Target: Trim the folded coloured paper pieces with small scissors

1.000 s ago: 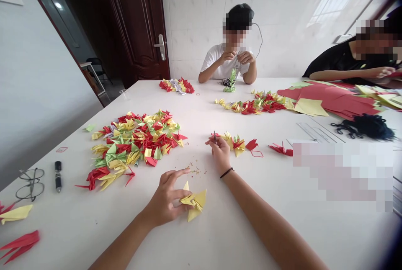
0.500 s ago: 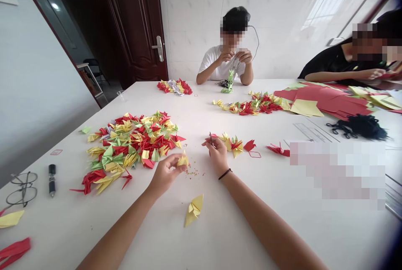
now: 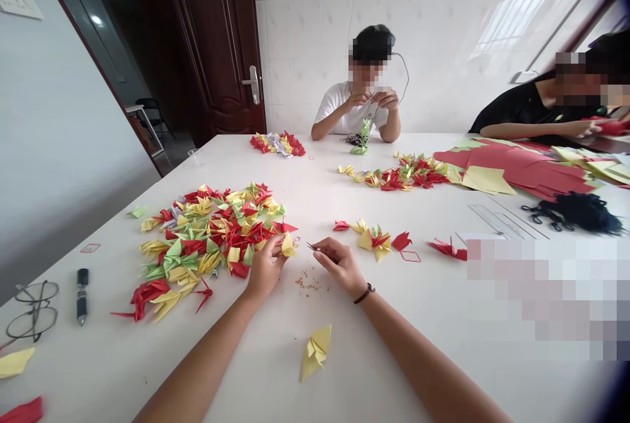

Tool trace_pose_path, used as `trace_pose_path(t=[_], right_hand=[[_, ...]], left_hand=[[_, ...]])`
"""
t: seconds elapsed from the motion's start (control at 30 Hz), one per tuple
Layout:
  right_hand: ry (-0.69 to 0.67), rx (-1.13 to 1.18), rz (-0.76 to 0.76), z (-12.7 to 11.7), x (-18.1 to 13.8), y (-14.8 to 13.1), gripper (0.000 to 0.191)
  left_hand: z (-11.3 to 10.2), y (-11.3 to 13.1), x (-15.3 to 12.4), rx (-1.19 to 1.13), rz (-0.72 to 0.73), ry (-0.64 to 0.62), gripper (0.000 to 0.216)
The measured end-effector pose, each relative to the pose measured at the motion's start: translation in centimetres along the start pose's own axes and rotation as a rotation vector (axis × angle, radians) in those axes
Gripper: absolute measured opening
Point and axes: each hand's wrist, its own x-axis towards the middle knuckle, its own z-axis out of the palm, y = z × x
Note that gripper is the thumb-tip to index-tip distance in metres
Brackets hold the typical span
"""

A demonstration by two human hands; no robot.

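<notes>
A yellow folded paper crane is pinched between the thumb and fingers of my left hand, close to the right edge of the big pile of paper cranes. My right hand is closed round a small, thin metal tool, its pointed tip facing the crane across a narrow gap. Most of the tool is hidden in the fingers, so its kind is unclear. Tiny paper clippings lie on the table below both hands. Nearer to me rests another yellow folded paper piece.
Right of my hand lie several loose cranes. Eyeglasses and a black pen are at left. Coloured paper sheets and black cord lie at right. Two people sit across the table.
My right hand has moved left and turned, bringing the tool's tip toward the crane. My left hand still holds the crane. The camera view has shifted slightly.
</notes>
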Motion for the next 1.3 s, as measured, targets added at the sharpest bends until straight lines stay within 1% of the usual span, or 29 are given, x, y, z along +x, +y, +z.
trace_pose_path(t=[0.17, 0.27, 0.37, 0.5, 0.6, 0.7, 0.8, 0.9, 0.97, 1.03, 1.13, 1.2, 1.3], right_hand=[[-0.15, -0.027, 0.007, 0.3, -0.1, -0.2, 0.022], [-0.154, -0.037, 0.021, 0.5, 0.0, -0.1, 0.024], [-0.144, 0.037, 0.075, 0.4, 0.2, 0.0, 0.028], [-0.163, 0.159, 0.153, 0.1, 0.4, 0.2, 0.031], [-0.228, 0.146, 0.186, 0.0, 0.5, 0.4, 0.031], [-0.274, 0.075, 0.19, 0.1, 0.6, 0.5, 0.03], [-0.244, -0.009, 0.136, 0.1, 0.6, 0.3, 0.028], [-0.097, -0.081, 0.065, 0.2, 0.5, 0.1, 0.027], [-0.014, -0.108, 0.052, 0.4, 0.4, 0.1, 0.027], [-0.018, -0.118, 0.065, 0.7, 0.4, 0.3, 0.023], [-0.094, -0.129, 0.089, 1.2, 0.3, 0.4, 0.02], [-0.118, -0.143, 0.093, 1.4, 0.2, 0.4, 0.021], [-0.098, -0.19, 0.065, 1.4, 0.2, 0.3, 0.021]], left_hand=[[-0.1, 0.0, 0.0, -0.044, -0.052, -0.025, 0.045], [-0.1, 0.2, -0.1, -0.079, -0.058, -0.083, 0.051], [-0.2, 0.4, -0.1, -0.073, -0.05, -0.147, 0.051], [-0.2, 0.2, -0.1, -0.079, -0.049, -0.151, 0.052], [-0.1, 0.1, -0.1, -0.078, -0.024, -0.176, 0.054], [-0.1, 0.2, -0.1, -0.063, 0.023, -0.21, 0.045], [-0.2, 0.3, -0.1, -0.042, 0.047, -0.199, 0.039], [-0.1, 0.3, -0.1, -0.03, 0.026, -0.194, 0.037], [0.0, 0.3, -0.3, -0.016, 0.012, -0.215, 0.033], [0.3, 0.2, -0.4, 0.005, 0.018, -0.247, 0.032], [0.5, 0.2, -0.6, 0.032, 0.023, -0.265, 0.036], [0.5, 0.3, -0.7, 0.027, 0.008, -0.264, 0.037], [0.1, 0.6, -0.6, -0.033, -0.012, -0.3, 0.038]])
